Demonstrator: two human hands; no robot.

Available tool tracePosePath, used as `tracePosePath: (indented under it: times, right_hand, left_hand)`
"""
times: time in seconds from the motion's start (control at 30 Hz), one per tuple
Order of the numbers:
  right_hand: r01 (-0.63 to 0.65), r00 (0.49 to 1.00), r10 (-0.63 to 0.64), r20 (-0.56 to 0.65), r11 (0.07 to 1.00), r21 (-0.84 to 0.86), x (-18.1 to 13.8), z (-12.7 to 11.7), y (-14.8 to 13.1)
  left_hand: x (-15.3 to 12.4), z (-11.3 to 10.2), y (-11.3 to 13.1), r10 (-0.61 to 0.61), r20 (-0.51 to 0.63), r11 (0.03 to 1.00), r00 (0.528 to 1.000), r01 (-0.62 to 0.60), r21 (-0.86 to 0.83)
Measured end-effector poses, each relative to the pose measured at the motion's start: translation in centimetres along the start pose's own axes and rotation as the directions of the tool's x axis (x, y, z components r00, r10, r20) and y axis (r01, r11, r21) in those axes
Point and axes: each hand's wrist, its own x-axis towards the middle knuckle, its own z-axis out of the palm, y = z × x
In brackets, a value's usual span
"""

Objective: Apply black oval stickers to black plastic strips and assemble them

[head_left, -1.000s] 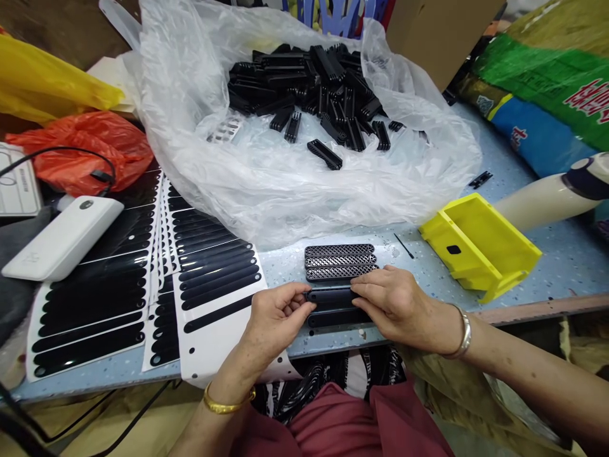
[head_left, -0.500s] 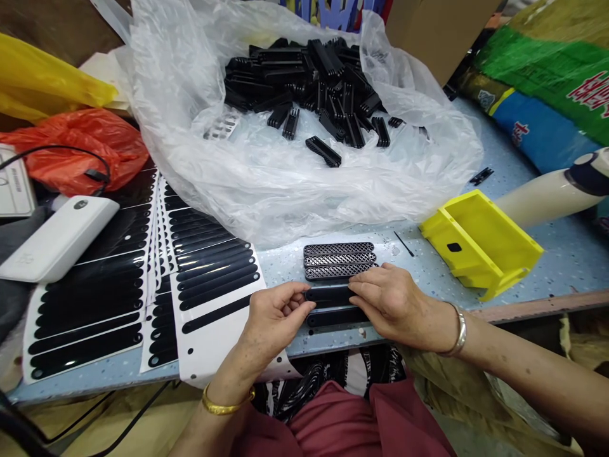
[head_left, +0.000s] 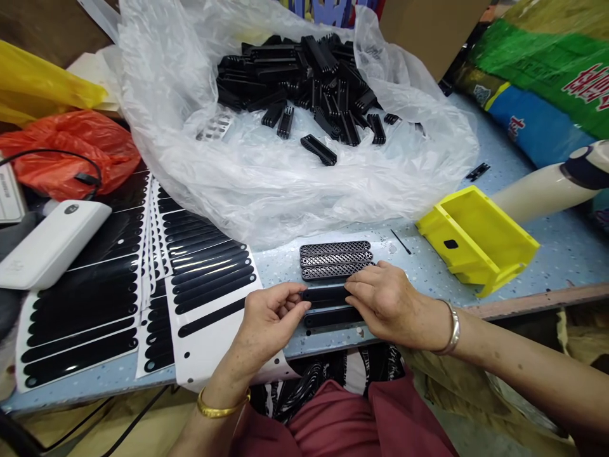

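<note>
A narrow black strip [head_left: 326,294] with rounded ends lies crosswise near the table's front edge. My left hand [head_left: 273,318] pinches its left end between thumb and forefinger. The fingers of my right hand [head_left: 391,306] close on the right end and hide it. Whether the strip is a sticker alone or sits on a black plastic bar, I cannot tell. Just below it, parallel, lies another smooth black bar [head_left: 328,318]. Several bars with a lattice face [head_left: 337,260] are lined up above, close to my right fingertips.
Sheets of black stickers [head_left: 212,266] lie at left beside a white power bank [head_left: 54,244]. Behind, a clear plastic bag [head_left: 285,203] holds a heap of black plastic parts [head_left: 328,82]. A yellow bin [head_left: 480,241], a thin black stick [head_left: 400,242] and a bottle [head_left: 537,193] are at right.
The whole view has shifted slightly, so things appear a little further left. Both hands keep their grip on the black strip, with no clear movement against it.
</note>
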Motion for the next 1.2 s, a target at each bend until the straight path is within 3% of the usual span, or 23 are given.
tracePosePath:
  times: [0.8, 1.2]
  right_hand:
    - [-0.013, 1.000, 0.013, -0.021, 1.000, 0.025, -0.23, 0.25, 0.17]
    - [-0.012, 1.000, 0.012, 0.004, 1.000, -0.010, -0.15, 0.30, 0.10]
  left_hand:
    - [0.14, -0.04, -0.01, 0.000, -0.010, 1.000, 1.000, 0.000, -0.007]
    - [0.30, -0.56, 0.51, -0.063, 0.059, 0.998, 0.996, 0.064, -0.012]
